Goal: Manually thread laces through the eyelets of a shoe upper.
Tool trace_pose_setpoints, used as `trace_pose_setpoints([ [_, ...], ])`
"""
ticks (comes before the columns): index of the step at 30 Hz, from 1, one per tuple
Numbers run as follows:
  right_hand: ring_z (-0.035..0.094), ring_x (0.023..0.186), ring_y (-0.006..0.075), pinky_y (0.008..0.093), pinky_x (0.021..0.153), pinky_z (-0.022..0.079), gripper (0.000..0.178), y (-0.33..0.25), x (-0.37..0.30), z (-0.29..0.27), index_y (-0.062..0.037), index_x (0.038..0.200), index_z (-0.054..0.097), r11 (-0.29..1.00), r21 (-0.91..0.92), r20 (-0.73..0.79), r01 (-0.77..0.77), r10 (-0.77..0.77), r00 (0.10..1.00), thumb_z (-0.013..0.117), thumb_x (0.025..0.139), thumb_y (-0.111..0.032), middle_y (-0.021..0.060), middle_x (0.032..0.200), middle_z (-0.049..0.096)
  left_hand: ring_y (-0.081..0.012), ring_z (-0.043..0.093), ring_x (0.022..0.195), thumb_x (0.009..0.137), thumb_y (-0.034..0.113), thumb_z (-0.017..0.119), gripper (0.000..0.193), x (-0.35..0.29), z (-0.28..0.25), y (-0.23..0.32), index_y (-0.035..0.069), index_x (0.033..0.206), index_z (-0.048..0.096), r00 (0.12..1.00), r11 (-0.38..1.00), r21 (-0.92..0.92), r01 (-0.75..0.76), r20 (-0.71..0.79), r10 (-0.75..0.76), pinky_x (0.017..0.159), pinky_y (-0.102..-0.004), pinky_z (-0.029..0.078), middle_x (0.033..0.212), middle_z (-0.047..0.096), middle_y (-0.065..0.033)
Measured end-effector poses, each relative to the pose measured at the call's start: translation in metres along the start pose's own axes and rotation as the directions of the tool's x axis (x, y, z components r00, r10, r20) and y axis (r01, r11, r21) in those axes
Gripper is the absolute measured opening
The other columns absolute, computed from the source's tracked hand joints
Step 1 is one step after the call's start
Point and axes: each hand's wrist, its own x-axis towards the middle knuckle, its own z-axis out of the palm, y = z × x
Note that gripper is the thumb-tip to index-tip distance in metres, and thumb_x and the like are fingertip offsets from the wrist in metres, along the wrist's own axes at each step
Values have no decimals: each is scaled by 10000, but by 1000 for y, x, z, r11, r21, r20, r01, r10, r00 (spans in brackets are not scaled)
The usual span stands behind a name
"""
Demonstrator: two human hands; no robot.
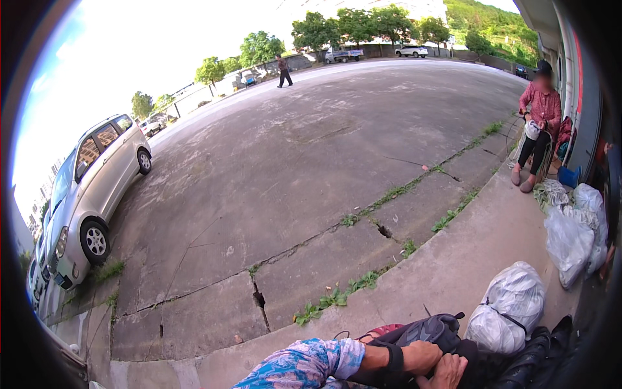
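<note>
Bag, white contents, hands at dark fabric

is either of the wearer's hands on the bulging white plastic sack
No, the left hand and right hand are together at the dark grey fabric, to the left of the white plastic sack.

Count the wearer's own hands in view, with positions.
2: left hand, at lower right in the picture beside dark grey fabric; right hand, just right of it and lower. Fingers partly hidden.
</note>
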Motion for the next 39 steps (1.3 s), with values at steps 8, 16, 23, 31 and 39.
trace_pose_setpoints([
  [8, 502, 918, 344, 477, 892, 372, 523, 2, -3, -2, -26, 906, 568, 999, -13, -10, 30, -30, 999, 842, 548, -291, 148, 906, 532, -362, 684, 860, 702, 72, 675, 180, 0, -3, -1, -34, 847, 698, 1000, 999, -33, 18, 22, -17, 702, -415, 551, 854, 684, -226],
  [16, 511, 896, 326, 467, 884, 372, 466, 7, 1, 7, -55, 814, 583, 1000, -13, 32, -27, 27, 999, 846, 527, -312, 122, 873, 548, -386, 671, 867, 672, 54, 690, 198, 5, -6, -7, -38, 847, 695, 997, 995, -101, 12, 76, -4, 706, -433, 542, 848, 677, -237],
  [23, 521, 886, 328, 474, 873, 379, 459, 7, 0, 8, -39, 856, 605, 1000, -20, -4, 3, -3, 1000, 828, 574, -325, 129, 870, 552, -379, 669, 875, 680, 67, 694, 193, 2, -12, -3, -34, 845, 696, 997, 996, -94, 4, 83, 4, 711, -430, 539, 844, 677, -228],
  [31, 533, 912, 320, 459, 914, 381, 374, -3, -8, -4, -34, 892, 605, 997, 70, -128, -21, 30, 991, 797, 647, -241, 131, 889, 566, -344, 679, 856, 740, 117, 639, 161, 10, -8, -15, -2, 831, 699, 973, 977, -178, 119, 219, -79, 698, -398, 538, 844, 685, -200],
  [39, 569, 850, 230, 461, 932, 360, 89, -5, -11, -4, -98, 679, 643, 991, 112, -102, 80, -69, 992, 708, 717, -146, 42, 745, 615, -287, 652, 601, 721, 114, 549, 182, 14, -6, -24, -7, 762, 679, 974, 960, -277, 38, 223, 26, 535, -387, 480, 620, 632, -145],
])
